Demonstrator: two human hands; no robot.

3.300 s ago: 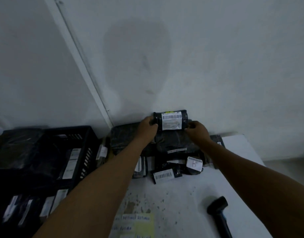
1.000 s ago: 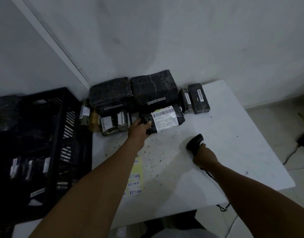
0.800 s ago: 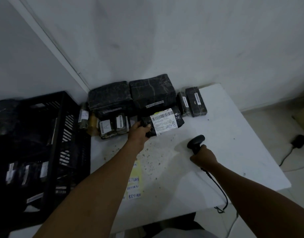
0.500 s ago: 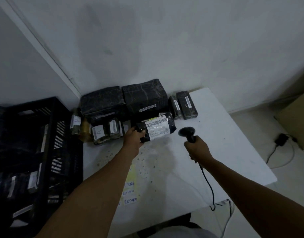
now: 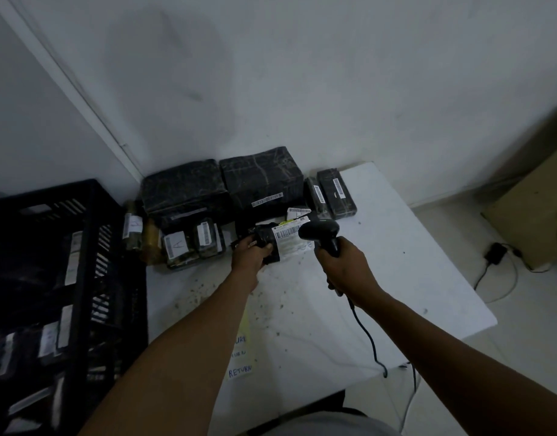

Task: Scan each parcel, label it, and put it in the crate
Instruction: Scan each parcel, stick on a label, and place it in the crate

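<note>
My left hand (image 5: 251, 255) grips a small black-wrapped parcel (image 5: 272, 243) by its left end, holding it above the white table (image 5: 397, 278). Its white barcode label (image 5: 289, 239) faces up. My right hand (image 5: 341, 262) grips the handle of a black barcode scanner (image 5: 319, 232), whose head hangs just over the right part of that label. The scanner's cable (image 5: 367, 335) trails down over the table's front edge. The black plastic crate (image 5: 82, 262) stands to the left of the table and holds several labelled parcels.
Several black-wrapped parcels (image 5: 261, 180) are stacked against the wall at the table's back, with smaller labelled ones (image 5: 179, 247) in front. A yellow sheet with "RETURN" stickers (image 5: 241, 357) lies near the front. A cardboard box (image 5: 532, 212) and a power adapter (image 5: 494, 258) sit on the floor at right.
My right hand lifted the scanner off the table and brought it left, over the parcel's label. My left hand drew the parcel slightly nearer. Earlier, both hands took it from the stack.
</note>
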